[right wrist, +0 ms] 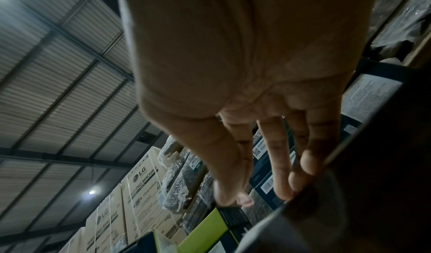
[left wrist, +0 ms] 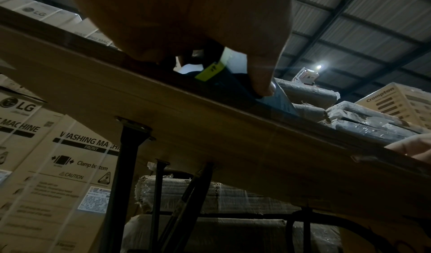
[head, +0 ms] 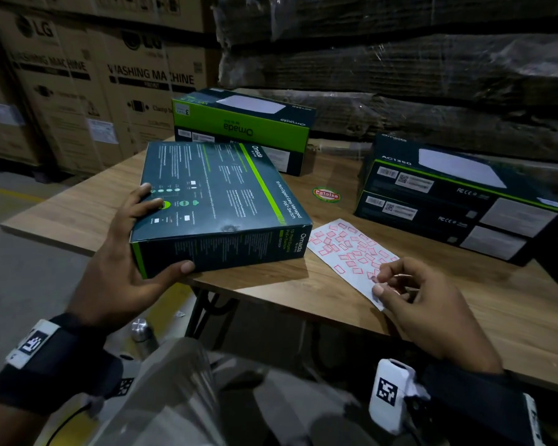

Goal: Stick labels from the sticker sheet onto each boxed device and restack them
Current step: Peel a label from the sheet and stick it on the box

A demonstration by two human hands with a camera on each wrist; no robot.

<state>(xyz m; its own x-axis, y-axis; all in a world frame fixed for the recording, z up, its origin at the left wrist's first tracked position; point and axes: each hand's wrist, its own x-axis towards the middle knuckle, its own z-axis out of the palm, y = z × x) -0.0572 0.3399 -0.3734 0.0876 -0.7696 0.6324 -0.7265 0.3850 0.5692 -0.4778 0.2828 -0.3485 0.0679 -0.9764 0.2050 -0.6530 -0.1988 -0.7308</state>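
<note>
My left hand (head: 136, 239) grips the near left corner of a dark Omada switch box (head: 219, 201), thumb under the front edge and fingers on top; the box rests tilted on the wooden table (head: 303, 291). In the left wrist view the box corner (left wrist: 235, 85) shows under my thumb. A white sticker sheet (head: 345, 252) with several red-outlined labels lies to the right of the box. My right hand (head: 380, 283) pinches a small label (right wrist: 246, 200) at the sheet's near end with thumb and forefinger. Whether the label is free of the sheet I cannot tell.
A green-sided Omada box (head: 242, 123) stands at the back of the table. Two stacked AC1350 boxes (head: 458, 197) sit at the right. A round Patelsa sticker (head: 326, 194) is on the tabletop. LG washing machine cartons (head: 87, 85) and wrapped pallets (head: 400, 59) stand behind.
</note>
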